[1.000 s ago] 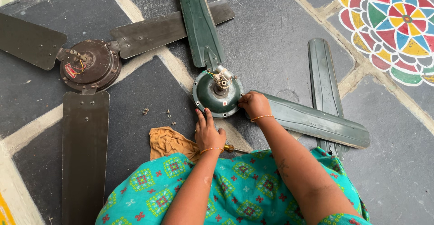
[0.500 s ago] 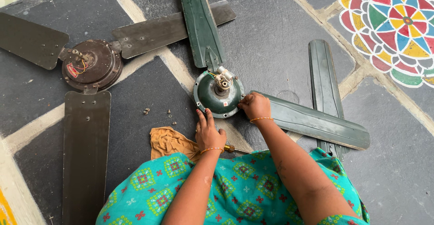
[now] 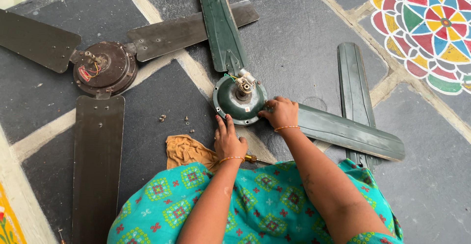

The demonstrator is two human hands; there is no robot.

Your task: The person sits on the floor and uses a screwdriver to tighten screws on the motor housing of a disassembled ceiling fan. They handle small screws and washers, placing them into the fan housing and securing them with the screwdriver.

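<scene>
Gripping with the right hand [image 3: 280,112] at the right rim of the green fan motor [image 3: 239,100], fingers curled where the attached green blade [image 3: 343,131] meets the hub; left hand [image 3: 228,140] flat, fingers spread, touching the lower rim. Motor on the stone floor [image 3: 304,43] just ahead of the knees, upper blade [image 3: 221,25] attached, loose blade [image 3: 352,84] detached alongside. Judged partway dismantled or reassembled: small screws [image 3: 174,120] scattered nearby, tan cloth [image 3: 186,151] by the knee, brown fan [image 3: 103,70] whole farther left.

Home courtyard: stone floor [image 3: 304,52], painted rangoli [image 3: 431,28]
</scene>
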